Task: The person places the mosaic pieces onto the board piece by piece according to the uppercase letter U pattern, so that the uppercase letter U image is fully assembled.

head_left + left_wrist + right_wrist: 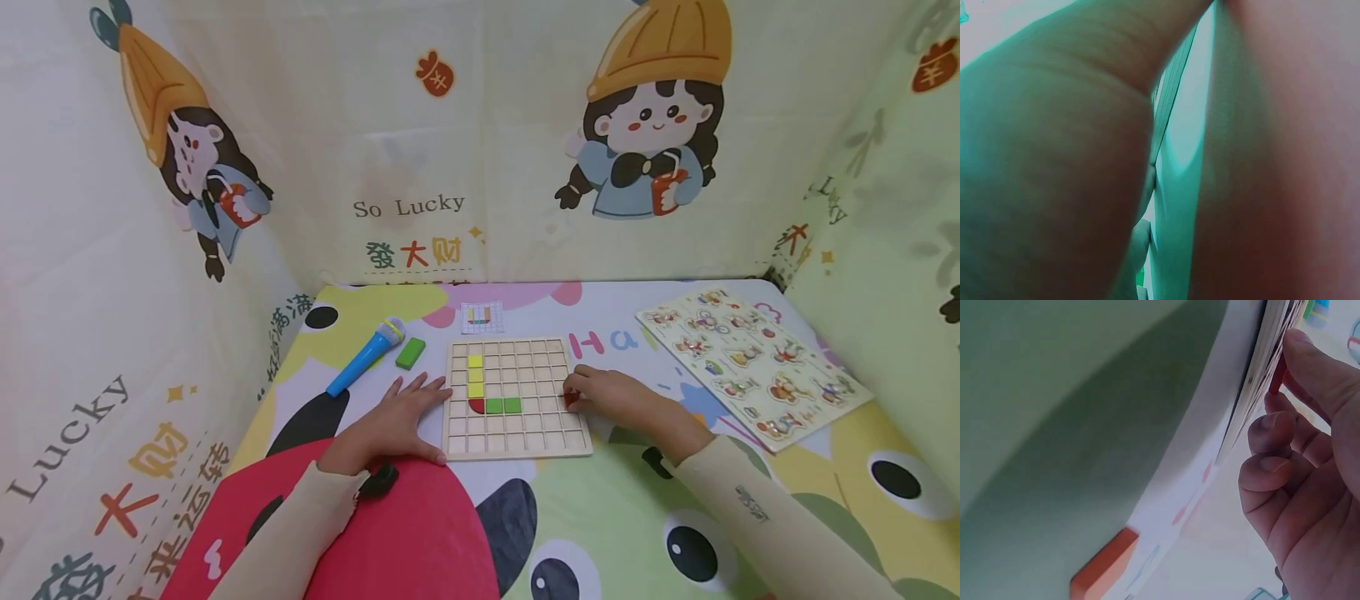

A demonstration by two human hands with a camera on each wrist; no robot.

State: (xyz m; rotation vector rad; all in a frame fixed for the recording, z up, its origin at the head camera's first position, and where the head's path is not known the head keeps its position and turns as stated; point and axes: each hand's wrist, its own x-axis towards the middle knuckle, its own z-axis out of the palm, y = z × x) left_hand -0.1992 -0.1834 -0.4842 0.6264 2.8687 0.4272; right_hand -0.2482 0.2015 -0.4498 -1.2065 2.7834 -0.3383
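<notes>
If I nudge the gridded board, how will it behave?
The gridded board is probably stiff, since its frame looks straight and flat. Lying low on the table cover, it should slide rather than tip. The yellow tiles and green tiles would likely stay put, as they sit within its cells.

clock centre: grid board (pixel 540 375)
card (pixel 482 318) behind between eleven and twelve, block (pixel 410 353) at ten, microphone (pixel 366 357) just beyond it, picture board (pixel 817 417) at three
</notes>
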